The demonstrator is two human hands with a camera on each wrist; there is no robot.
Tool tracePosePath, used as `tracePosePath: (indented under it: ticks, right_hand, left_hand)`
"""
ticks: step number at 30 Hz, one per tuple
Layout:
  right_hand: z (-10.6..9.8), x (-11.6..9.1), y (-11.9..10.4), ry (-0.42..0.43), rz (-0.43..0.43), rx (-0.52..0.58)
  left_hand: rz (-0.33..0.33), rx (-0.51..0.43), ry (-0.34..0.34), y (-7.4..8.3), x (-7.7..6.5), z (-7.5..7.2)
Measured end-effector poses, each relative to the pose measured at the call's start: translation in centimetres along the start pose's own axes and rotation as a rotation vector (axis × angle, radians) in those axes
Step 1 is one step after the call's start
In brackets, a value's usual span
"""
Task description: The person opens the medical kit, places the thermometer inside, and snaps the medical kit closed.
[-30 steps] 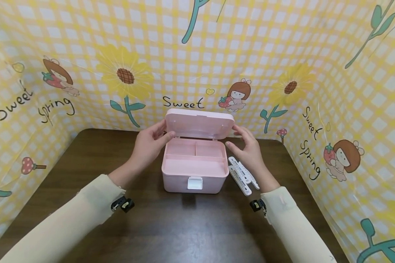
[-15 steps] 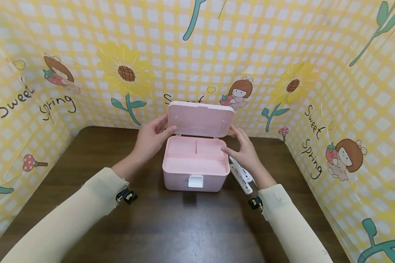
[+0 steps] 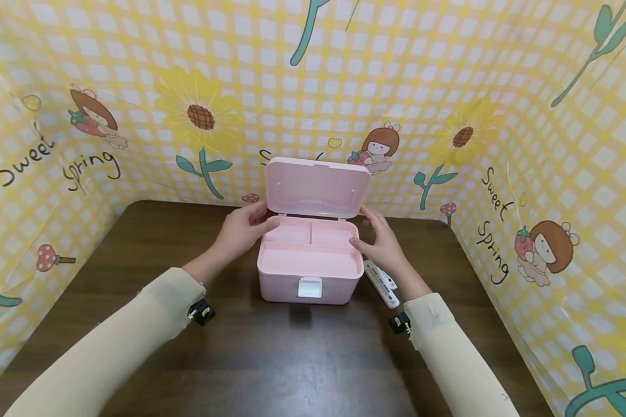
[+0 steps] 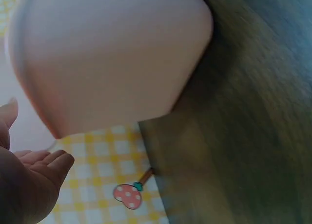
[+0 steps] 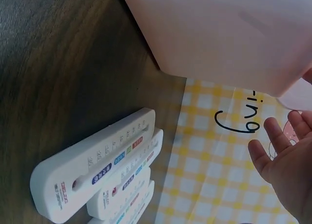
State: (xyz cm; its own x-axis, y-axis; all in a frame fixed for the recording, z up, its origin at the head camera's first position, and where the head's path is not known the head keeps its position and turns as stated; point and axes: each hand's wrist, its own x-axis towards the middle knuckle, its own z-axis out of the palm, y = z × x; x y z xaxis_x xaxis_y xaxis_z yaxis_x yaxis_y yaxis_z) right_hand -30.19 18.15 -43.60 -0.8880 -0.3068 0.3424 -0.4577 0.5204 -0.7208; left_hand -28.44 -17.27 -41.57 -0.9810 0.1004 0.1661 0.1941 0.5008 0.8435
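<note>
Pink box (image 3: 310, 263) with raised lid (image 3: 318, 188) between 2 spread hands (image 3: 240, 230) (image 3: 383, 244), thumbs (image 3: 270, 225) at its rim.

To the right of the pale pink plastic box (image 3: 280, 289), cut off in both wrist views, flat white plastic thermometers (image 5: 95, 168) overlap, partly covered by the bare right hand (image 3: 383, 242) in the head view, their print too small to read there; the right wrist view's lower edge crops the lowest. Behind the box, its raised pink lid (image 3: 318, 186) hides most of a black printed word on the yellow-checked cloth (image 3: 302, 87). Left of it, some fingertips of the bare left hand (image 3: 240, 229) are hidden, and the dark brown wooden table (image 4: 239, 126) blurs in the left wrist view.
</note>
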Motion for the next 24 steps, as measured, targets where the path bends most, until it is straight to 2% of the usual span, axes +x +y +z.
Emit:
tracePosePath:
  ticks: [5,11,14,18,24]
  right_hand:
    - [0.1,0.1,0.3,-0.003,0.012,0.019]
    - [0.3,0.2,0.9,-0.052,0.038,0.086]
    - [0.3,0.2,1.0,-0.076,0.050,0.100]
    - [0.2,0.2,0.6,-0.116,0.067,0.099]
    - [-0.1,-0.4,0.4,-0.142,0.071,0.145]
  left_hand:
    - [-0.002,0.036,-0.071,-1.2,0.3,0.2]
    - [0.015,0.029,-0.056,-1.8,0.0,0.3]
    - [0.046,0.013,-0.041,-2.0,-0.2,0.4]
    - [0.062,-0.031,-0.049,-1.8,-0.5,0.4]
    - [0.069,-0.040,-0.085,-1.6,-1.2,0.3]
